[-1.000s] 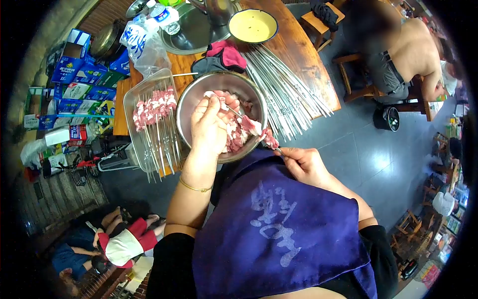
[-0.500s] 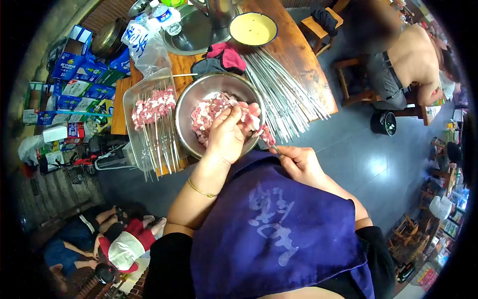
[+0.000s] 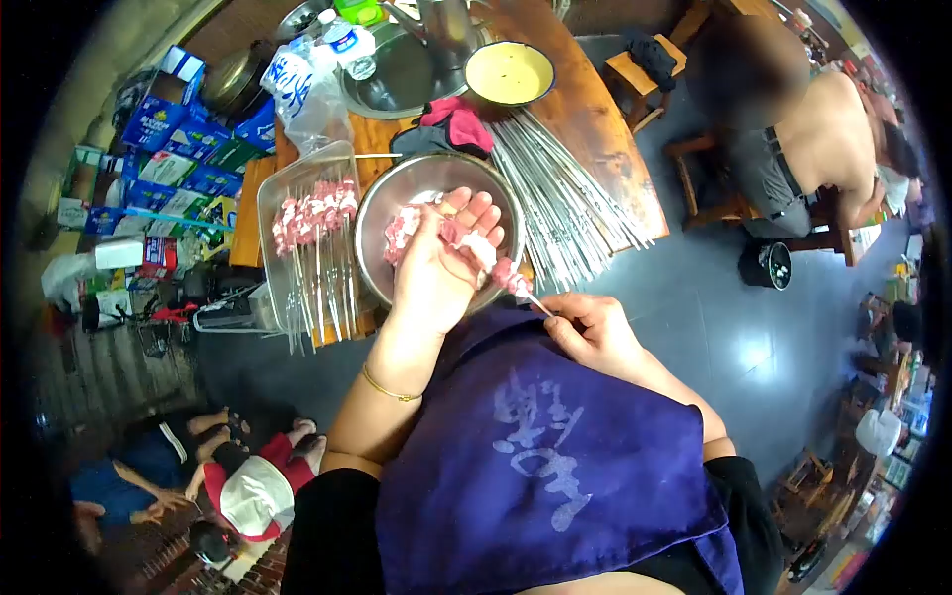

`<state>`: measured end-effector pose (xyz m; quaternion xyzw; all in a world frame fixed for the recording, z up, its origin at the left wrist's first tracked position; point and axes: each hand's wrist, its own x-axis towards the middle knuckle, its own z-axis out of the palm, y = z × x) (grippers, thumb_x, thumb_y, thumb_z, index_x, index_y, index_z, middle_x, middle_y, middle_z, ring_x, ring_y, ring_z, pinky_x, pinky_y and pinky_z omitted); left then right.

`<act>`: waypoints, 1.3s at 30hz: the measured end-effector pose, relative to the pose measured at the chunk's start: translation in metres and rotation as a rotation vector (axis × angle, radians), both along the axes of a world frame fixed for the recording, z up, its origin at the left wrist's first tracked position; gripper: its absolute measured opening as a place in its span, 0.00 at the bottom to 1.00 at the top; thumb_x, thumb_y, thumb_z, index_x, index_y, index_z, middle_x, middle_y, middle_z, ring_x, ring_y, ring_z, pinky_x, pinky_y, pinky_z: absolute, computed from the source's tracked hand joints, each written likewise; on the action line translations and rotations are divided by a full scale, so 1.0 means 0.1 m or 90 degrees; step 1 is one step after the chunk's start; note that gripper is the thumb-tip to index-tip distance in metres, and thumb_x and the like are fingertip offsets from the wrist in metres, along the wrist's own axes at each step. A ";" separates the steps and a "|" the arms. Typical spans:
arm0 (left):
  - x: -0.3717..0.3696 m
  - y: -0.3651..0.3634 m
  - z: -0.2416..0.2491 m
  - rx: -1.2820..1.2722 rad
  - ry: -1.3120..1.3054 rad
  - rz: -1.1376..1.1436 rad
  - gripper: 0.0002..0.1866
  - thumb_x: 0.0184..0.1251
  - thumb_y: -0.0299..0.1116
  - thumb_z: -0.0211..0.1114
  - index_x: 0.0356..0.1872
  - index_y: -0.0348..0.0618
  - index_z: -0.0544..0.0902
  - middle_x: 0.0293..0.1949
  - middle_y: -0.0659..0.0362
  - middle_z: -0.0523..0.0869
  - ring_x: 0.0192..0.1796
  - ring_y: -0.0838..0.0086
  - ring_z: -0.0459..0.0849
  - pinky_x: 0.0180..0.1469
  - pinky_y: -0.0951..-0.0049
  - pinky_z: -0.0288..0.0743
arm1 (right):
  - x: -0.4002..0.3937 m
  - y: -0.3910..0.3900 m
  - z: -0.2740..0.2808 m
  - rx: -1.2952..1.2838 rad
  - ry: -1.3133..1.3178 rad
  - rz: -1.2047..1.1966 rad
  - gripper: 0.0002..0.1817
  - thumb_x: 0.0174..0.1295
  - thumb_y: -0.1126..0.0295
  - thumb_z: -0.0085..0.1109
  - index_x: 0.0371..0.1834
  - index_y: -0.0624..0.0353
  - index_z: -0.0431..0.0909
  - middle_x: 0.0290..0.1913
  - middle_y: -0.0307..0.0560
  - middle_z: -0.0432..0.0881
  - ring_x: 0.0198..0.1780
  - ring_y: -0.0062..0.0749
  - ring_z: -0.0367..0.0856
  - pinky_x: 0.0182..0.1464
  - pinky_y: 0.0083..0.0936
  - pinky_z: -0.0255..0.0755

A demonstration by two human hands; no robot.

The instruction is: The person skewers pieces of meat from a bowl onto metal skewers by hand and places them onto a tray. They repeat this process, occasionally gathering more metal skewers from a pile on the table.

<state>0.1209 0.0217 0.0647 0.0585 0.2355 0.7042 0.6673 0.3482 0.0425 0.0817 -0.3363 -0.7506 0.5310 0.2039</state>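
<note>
My left hand (image 3: 426, 283) is palm up over a steel bowl (image 3: 368, 203), holding several raw meat pieces (image 3: 468, 244) on its palm and against its partly spread fingers. My right hand (image 3: 595, 332) pinches a thin metal skewer (image 3: 540, 306) just outside the bowl's near right edge. Threaded meat (image 3: 510, 278) sits on that skewer, its upper end close to the left palm. More cut meat (image 3: 399, 235) lies inside the bowl, partly hidden by the left hand. To the left, a clear plastic tray (image 3: 267, 213) holds several loaded meat skewers (image 3: 315, 214).
Bare metal skewers (image 3: 565, 203) fan out on the wooden table (image 3: 585, 94), right of the bowl. Behind it are red-and-grey gloves (image 3: 458, 129), a yellow-filled bowl (image 3: 510, 72), a steel basin (image 3: 397, 89) and a bottle (image 3: 349, 47). People sit nearby on both sides.
My left hand has turned palm up and its fingers have opened out, exposing the meat in it. My right hand keeps its pinch on the skewer. The view has shifted slightly.
</note>
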 end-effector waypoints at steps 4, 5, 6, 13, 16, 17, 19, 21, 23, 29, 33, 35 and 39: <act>0.07 -0.13 0.08 -0.042 0.102 0.041 0.16 0.77 0.39 0.51 0.55 0.41 0.75 0.54 0.52 0.81 0.58 0.61 0.79 0.60 0.59 0.75 | 0.06 -0.06 -0.12 -0.053 0.040 0.033 0.10 0.63 0.75 0.54 0.45 0.64 0.81 0.26 0.51 0.82 0.26 0.27 0.81 0.31 0.26 0.75; 0.09 -0.16 0.10 -0.044 0.113 0.038 0.15 0.76 0.39 0.51 0.55 0.41 0.76 0.53 0.52 0.81 0.58 0.61 0.79 0.60 0.59 0.75 | 0.06 -0.08 -0.13 -0.052 0.051 0.030 0.10 0.64 0.76 0.54 0.45 0.64 0.81 0.26 0.51 0.82 0.26 0.27 0.81 0.31 0.26 0.75; 0.10 -0.19 0.11 -0.045 0.125 0.033 0.15 0.76 0.39 0.52 0.55 0.42 0.76 0.52 0.52 0.82 0.57 0.61 0.80 0.60 0.59 0.76 | 0.03 -0.11 -0.14 -0.049 0.062 0.025 0.10 0.64 0.76 0.53 0.45 0.64 0.81 0.26 0.50 0.82 0.27 0.26 0.81 0.31 0.25 0.75; 0.02 -0.13 0.17 0.002 0.079 -0.051 0.25 0.75 0.44 0.53 0.65 0.40 0.67 0.61 0.48 0.76 0.63 0.59 0.75 0.64 0.55 0.71 | -0.19 -0.18 -0.07 0.034 0.088 -0.049 0.10 0.63 0.75 0.55 0.45 0.63 0.82 0.28 0.55 0.82 0.27 0.32 0.83 0.33 0.27 0.76; -0.07 -0.17 0.17 0.004 0.154 -0.074 0.23 0.71 0.40 0.59 0.62 0.41 0.70 0.58 0.50 0.78 0.61 0.61 0.77 0.61 0.59 0.74 | -0.32 -0.20 -0.02 0.020 0.027 -0.064 0.10 0.62 0.74 0.56 0.44 0.63 0.82 0.28 0.56 0.82 0.28 0.38 0.84 0.33 0.29 0.77; -0.14 -0.19 0.15 -0.013 0.146 -0.073 0.23 0.71 0.39 0.60 0.62 0.41 0.70 0.57 0.51 0.78 0.61 0.61 0.77 0.61 0.59 0.74 | -0.39 -0.23 -0.01 0.022 0.033 -0.065 0.10 0.62 0.74 0.56 0.45 0.63 0.82 0.28 0.56 0.82 0.28 0.39 0.84 0.33 0.30 0.77; -0.34 -0.29 0.13 -0.052 0.127 -0.053 0.21 0.71 0.38 0.60 0.61 0.40 0.71 0.57 0.51 0.79 0.60 0.62 0.77 0.61 0.59 0.74 | -0.58 -0.28 0.00 0.022 0.042 -0.050 0.11 0.62 0.73 0.56 0.45 0.62 0.81 0.27 0.56 0.81 0.28 0.42 0.84 0.34 0.32 0.76; -0.61 -0.40 0.17 -0.050 0.122 -0.009 0.22 0.71 0.37 0.59 0.62 0.40 0.70 0.57 0.51 0.79 0.60 0.62 0.77 0.63 0.59 0.72 | -0.78 -0.31 0.07 0.024 0.024 -0.004 0.11 0.61 0.74 0.55 0.46 0.62 0.80 0.27 0.57 0.81 0.29 0.45 0.84 0.34 0.33 0.76; -0.88 -0.55 0.17 -0.058 0.111 0.051 0.22 0.72 0.37 0.59 0.62 0.40 0.69 0.58 0.51 0.78 0.61 0.62 0.77 0.64 0.60 0.71 | -1.01 -0.36 0.06 0.038 0.009 0.042 0.12 0.61 0.74 0.54 0.47 0.63 0.80 0.27 0.57 0.81 0.30 0.46 0.83 0.35 0.34 0.76; -1.37 -1.07 -0.08 -0.028 0.074 0.021 0.19 0.71 0.33 0.60 0.60 0.42 0.72 0.57 0.54 0.80 0.58 0.66 0.80 0.62 0.63 0.75 | -1.69 -0.56 0.07 0.033 -0.013 0.097 0.12 0.62 0.75 0.53 0.47 0.63 0.80 0.29 0.57 0.82 0.31 0.43 0.84 0.37 0.33 0.77; -1.66 -1.26 -0.15 -0.053 0.038 0.055 0.14 0.72 0.34 0.59 0.55 0.43 0.76 0.51 0.56 0.83 0.52 0.68 0.83 0.56 0.65 0.79 | -2.04 -0.72 0.00 0.064 0.007 0.119 0.13 0.62 0.75 0.53 0.49 0.63 0.80 0.30 0.56 0.83 0.31 0.40 0.84 0.37 0.30 0.77; -1.78 -1.32 -0.15 -0.060 0.026 0.054 0.14 0.72 0.35 0.59 0.54 0.43 0.76 0.50 0.57 0.84 0.51 0.69 0.83 0.56 0.65 0.79 | -2.19 -0.79 -0.03 0.071 0.003 0.119 0.13 0.63 0.75 0.53 0.49 0.63 0.80 0.30 0.55 0.83 0.31 0.39 0.84 0.37 0.29 0.77; -1.94 -1.40 -0.17 -0.043 0.020 0.028 0.22 0.70 0.41 0.61 0.59 0.43 0.72 0.56 0.52 0.78 0.59 0.64 0.77 0.62 0.61 0.72 | -2.43 -0.90 0.02 0.051 -0.032 0.117 0.13 0.63 0.75 0.53 0.50 0.63 0.80 0.30 0.54 0.83 0.31 0.37 0.84 0.37 0.28 0.77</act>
